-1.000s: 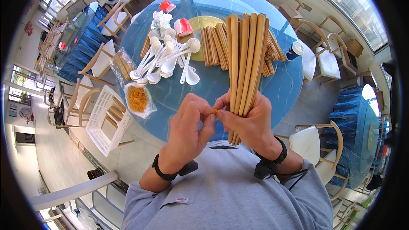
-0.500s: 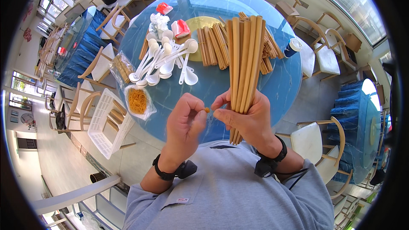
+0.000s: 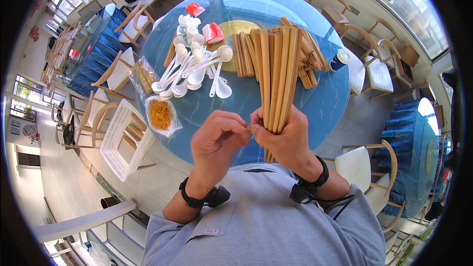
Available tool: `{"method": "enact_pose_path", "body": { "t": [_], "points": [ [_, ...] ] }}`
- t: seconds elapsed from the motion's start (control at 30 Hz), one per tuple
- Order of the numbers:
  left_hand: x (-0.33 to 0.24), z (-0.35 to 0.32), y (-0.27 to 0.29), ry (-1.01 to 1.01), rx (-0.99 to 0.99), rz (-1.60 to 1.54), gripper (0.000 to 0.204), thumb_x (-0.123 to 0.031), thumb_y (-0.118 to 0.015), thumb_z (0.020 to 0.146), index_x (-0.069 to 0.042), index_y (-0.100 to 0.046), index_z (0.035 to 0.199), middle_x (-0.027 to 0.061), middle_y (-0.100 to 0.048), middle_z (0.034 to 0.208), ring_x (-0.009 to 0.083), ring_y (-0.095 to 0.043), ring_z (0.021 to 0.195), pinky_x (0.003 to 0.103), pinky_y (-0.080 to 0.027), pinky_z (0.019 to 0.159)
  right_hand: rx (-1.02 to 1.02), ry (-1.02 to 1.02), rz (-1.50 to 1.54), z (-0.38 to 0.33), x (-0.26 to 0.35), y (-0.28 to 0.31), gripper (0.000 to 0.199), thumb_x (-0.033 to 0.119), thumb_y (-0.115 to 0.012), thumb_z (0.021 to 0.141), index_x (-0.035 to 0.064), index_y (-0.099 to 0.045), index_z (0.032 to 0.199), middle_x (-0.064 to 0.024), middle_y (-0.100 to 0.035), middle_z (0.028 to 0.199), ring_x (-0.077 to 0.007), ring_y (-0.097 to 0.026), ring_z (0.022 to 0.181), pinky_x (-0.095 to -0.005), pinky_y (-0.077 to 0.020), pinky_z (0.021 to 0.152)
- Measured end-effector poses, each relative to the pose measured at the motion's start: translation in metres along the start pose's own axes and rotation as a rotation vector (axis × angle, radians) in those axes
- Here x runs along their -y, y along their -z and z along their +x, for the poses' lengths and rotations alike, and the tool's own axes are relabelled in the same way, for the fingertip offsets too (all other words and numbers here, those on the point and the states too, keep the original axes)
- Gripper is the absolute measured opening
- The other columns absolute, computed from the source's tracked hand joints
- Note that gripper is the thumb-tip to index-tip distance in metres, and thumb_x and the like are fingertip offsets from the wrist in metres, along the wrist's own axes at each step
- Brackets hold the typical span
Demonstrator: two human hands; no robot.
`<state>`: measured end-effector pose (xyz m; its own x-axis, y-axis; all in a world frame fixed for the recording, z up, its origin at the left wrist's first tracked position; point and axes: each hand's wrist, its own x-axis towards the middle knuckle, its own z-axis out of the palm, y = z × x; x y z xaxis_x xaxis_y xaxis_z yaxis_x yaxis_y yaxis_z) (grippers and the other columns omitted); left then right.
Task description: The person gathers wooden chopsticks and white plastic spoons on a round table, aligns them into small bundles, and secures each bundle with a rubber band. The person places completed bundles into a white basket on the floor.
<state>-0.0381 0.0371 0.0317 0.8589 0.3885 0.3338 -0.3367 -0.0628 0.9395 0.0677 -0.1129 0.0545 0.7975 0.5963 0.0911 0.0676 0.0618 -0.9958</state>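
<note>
My right hand (image 3: 285, 130) is wrapped round a bundle of wooden chopsticks (image 3: 279, 74), held upright with the lower ends sticking out below the palm. Close beside it, my left hand (image 3: 219, 138) is pinched, its fingertips meeting the right thumb and forefinger. Between these fingertips is a tiny yellowish bit, apparently a rubber band; its shape is mostly hidden. A bag-lined tub of yellow rubber bands (image 3: 160, 115) stands at the table's left edge. More chopsticks (image 3: 242, 54) lie in bundles and a loose pile behind the held ones.
White spoons (image 3: 196, 66) are heaped on the round blue table (image 3: 236, 106). Around them are red-and-white packets (image 3: 213, 33), crumpled white plastic (image 3: 188, 25) and a bagged chopstick pack (image 3: 144, 75). A paper cup (image 3: 340, 59) stands at the right edge. A white basket (image 3: 120, 140) sits lower left.
My left hand has moved right and slightly, its fingertips now meeting those of the right hand. The chopstick bundle has dropped a little and tilted away. The small yellow bit is barely visible now.
</note>
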Motion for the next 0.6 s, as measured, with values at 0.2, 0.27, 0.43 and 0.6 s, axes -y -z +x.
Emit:
{"method": "enact_pose_path", "body": {
  "t": [0.2, 0.27, 0.43, 0.6],
  "points": [
    [-0.007, 0.010, 0.010, -0.038, -0.226, -0.330, 0.017, 0.006, -0.076, 0.098, 0.002, -0.070, 0.113, 0.0121, -0.068, 0.114, 0.0161, -0.072, 0.083, 0.029, -0.065, 0.073, -0.041, -0.025, 0.006, 0.003, -0.001, 0.009, 0.021, -0.001, -0.079, 0.092, 0.0021, -0.066, 0.109, -0.0011, -0.073, 0.092, -0.0061, -0.067, 0.079, -0.0270, -0.0575, 0.068],
    [-0.008, 0.010, 0.005, 0.142, -0.143, -0.198, 0.022, 0.003, -0.079, 0.098, 0.002, -0.072, 0.118, 0.0117, -0.068, 0.113, 0.0164, -0.071, 0.080, 0.029, -0.064, 0.069, -0.059, -0.078, 0.051, 0.002, -0.001, 0.009, 0.021, -0.001, -0.079, 0.092, 0.0017, -0.065, 0.108, -0.0008, -0.072, 0.091, -0.0043, -0.065, 0.077, -0.0248, -0.0560, 0.065],
    [0.004, 0.009, 0.003, 0.062, 0.051, 0.004, 0.024, -0.001, -0.081, 0.097, 0.004, -0.074, 0.120, 0.0080, -0.070, 0.104, 0.0144, -0.071, 0.083, 0.027, -0.061, 0.064, -0.079, -0.005, 0.122, -0.001, -0.007, -0.001, 0.014, -0.008, -0.074, 0.091, -0.0005, -0.067, 0.101, -0.0051, -0.072, 0.091, -0.0070, -0.066, 0.066, -0.0231, -0.0542, 0.058],
    [0.003, 0.018, 0.031, 0.082, -0.260, -0.238, 0.018, 0.001, -0.074, 0.102, 0.003, -0.072, 0.119, 0.0061, -0.069, 0.097, 0.0120, -0.069, 0.077, 0.026, -0.060, 0.064, -0.119, 0.045, 0.068, 0.000, -0.007, 0.011, 0.014, -0.009, -0.072, 0.091, -0.0003, -0.067, 0.100, -0.0056, -0.071, 0.090, -0.0076, -0.066, 0.065, -0.0235, -0.0542, 0.057]
  ]
}}
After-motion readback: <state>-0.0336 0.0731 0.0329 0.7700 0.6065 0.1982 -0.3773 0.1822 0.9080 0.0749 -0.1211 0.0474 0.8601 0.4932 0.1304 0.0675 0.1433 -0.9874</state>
